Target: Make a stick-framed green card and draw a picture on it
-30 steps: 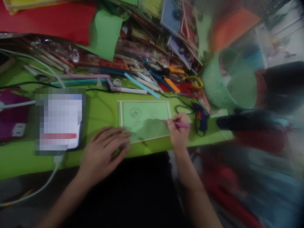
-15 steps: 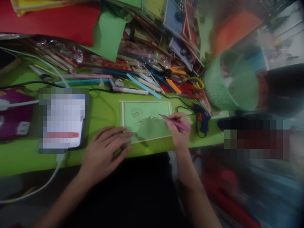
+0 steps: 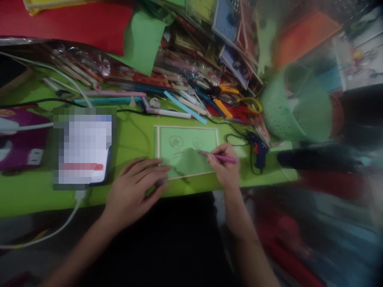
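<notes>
A green card (image 3: pixel 188 133) edged with thin pale sticks lies on the green tabletop in front of me. Two round drawn shapes with a few short lines below them show on it. My right hand (image 3: pixel 226 165) is closed around a purple pen (image 3: pixel 225 158), its tip at the card under the right-hand circle. My left hand (image 3: pixel 140 183) lies with its fingers stretched out, fingertips over the card's lower left corner. Whether those fingertips press on the card I cannot tell.
Left of my left hand lies a phone (image 3: pixel 86 149), blurred out, with a white cable. A glue gun (image 3: pixel 257 150) rests right of the card, near a green basket (image 3: pixel 295 105). Behind are markers (image 3: pixel 169 114), yellow-handled scissors (image 3: pixel 251 104), sticks and coloured paper (image 3: pixel 143 40).
The pen tip has moved down and slightly left, from beside the right-hand circle to below it. My left hand stays at the card's corner. The whole view has shifted slightly.
</notes>
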Action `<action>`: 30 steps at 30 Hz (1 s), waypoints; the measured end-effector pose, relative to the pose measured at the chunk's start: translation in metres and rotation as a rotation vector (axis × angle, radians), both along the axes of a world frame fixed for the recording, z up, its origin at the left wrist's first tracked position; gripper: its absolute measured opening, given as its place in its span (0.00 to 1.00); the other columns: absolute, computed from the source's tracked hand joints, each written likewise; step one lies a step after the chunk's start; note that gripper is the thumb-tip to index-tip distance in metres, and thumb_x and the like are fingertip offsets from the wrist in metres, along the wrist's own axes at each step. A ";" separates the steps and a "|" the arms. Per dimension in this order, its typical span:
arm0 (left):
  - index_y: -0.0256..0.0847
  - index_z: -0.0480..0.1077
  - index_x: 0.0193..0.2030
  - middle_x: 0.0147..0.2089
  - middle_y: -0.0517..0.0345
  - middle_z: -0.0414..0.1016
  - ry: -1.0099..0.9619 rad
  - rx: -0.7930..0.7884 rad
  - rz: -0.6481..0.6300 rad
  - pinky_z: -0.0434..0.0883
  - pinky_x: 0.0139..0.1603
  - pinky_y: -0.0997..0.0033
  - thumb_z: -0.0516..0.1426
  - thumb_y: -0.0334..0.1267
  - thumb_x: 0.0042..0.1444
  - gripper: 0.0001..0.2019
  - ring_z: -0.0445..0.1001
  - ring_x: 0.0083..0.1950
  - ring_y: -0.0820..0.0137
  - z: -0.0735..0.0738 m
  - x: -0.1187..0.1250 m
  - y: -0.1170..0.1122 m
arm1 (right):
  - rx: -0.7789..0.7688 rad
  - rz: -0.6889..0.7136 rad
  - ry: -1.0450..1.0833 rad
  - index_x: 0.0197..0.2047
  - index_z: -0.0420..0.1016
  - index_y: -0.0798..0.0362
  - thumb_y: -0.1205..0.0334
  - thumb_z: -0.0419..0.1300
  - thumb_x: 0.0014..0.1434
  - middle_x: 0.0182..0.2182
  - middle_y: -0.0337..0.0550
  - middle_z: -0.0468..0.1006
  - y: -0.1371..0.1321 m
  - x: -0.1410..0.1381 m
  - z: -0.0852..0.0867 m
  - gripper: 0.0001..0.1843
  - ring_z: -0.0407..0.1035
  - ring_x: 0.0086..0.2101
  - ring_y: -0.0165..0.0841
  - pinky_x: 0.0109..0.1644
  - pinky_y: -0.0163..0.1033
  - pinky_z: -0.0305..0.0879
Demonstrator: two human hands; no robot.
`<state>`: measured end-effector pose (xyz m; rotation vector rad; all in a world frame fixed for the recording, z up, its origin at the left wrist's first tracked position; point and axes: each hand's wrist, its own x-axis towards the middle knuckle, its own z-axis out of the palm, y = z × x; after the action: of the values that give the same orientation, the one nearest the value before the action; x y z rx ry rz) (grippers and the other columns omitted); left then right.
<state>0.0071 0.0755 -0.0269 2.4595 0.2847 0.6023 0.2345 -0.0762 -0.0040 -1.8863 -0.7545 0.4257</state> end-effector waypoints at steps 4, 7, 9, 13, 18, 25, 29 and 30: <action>0.46 0.72 0.50 0.53 0.60 0.85 0.005 0.000 0.001 0.70 0.63 0.48 0.59 0.37 0.68 0.06 0.79 0.61 0.56 0.000 0.000 0.000 | -0.005 0.008 -0.008 0.35 0.71 0.49 0.61 0.66 0.59 0.27 0.33 0.75 0.000 0.000 0.000 0.06 0.69 0.26 0.28 0.29 0.35 0.64; 0.47 0.73 0.50 0.53 0.61 0.85 0.009 -0.013 0.005 0.70 0.63 0.48 0.59 0.37 0.68 0.06 0.79 0.61 0.57 0.000 0.000 0.000 | -0.009 0.012 -0.012 0.35 0.71 0.49 0.61 0.66 0.59 0.27 0.33 0.75 0.000 0.000 -0.001 0.06 0.69 0.26 0.28 0.29 0.35 0.64; 0.47 0.73 0.49 0.53 0.61 0.85 0.012 -0.024 0.010 0.70 0.64 0.48 0.59 0.37 0.67 0.06 0.78 0.62 0.57 -0.001 -0.001 0.000 | -0.016 0.011 -0.018 0.35 0.71 0.49 0.61 0.66 0.59 0.26 0.33 0.75 0.000 0.000 0.000 0.06 0.69 0.26 0.28 0.28 0.35 0.63; 0.47 0.74 0.50 0.54 0.61 0.85 0.015 -0.026 0.010 0.70 0.64 0.48 0.59 0.38 0.67 0.06 0.78 0.62 0.57 -0.001 -0.001 0.000 | -0.024 0.012 -0.024 0.34 0.71 0.49 0.61 0.66 0.59 0.26 0.33 0.75 0.000 0.000 0.001 0.06 0.69 0.26 0.28 0.29 0.35 0.64; 0.47 0.73 0.49 0.54 0.61 0.85 0.021 -0.026 0.002 0.70 0.64 0.47 0.59 0.37 0.67 0.06 0.78 0.62 0.56 -0.001 -0.002 0.000 | -0.036 0.022 -0.036 0.34 0.71 0.49 0.61 0.66 0.59 0.26 0.33 0.74 0.001 -0.001 0.001 0.06 0.67 0.25 0.27 0.28 0.35 0.63; 0.47 0.73 0.49 0.54 0.61 0.85 0.009 -0.027 0.011 0.70 0.63 0.48 0.59 0.37 0.67 0.05 0.79 0.61 0.56 -0.001 -0.001 0.000 | -0.042 0.025 -0.026 0.35 0.71 0.49 0.60 0.66 0.59 0.25 0.33 0.73 0.001 0.000 0.001 0.07 0.67 0.26 0.28 0.29 0.35 0.62; 0.46 0.72 0.49 0.53 0.60 0.85 0.016 -0.015 0.002 0.70 0.63 0.48 0.59 0.37 0.67 0.05 0.79 0.61 0.56 0.000 -0.001 0.000 | -0.039 0.027 -0.022 0.35 0.70 0.49 0.60 0.66 0.59 0.25 0.33 0.73 0.000 0.000 0.000 0.07 0.67 0.26 0.28 0.29 0.35 0.63; 0.46 0.72 0.50 0.53 0.60 0.85 0.015 -0.016 0.004 0.70 0.63 0.48 0.59 0.37 0.67 0.06 0.79 0.61 0.56 0.000 -0.001 0.000 | -0.039 0.029 -0.022 0.35 0.71 0.49 0.60 0.65 0.59 0.26 0.33 0.74 0.000 0.000 0.000 0.07 0.68 0.26 0.28 0.29 0.35 0.63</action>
<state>0.0065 0.0752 -0.0265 2.4495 0.2987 0.5816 0.2345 -0.0759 -0.0039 -1.9213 -0.7940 0.4412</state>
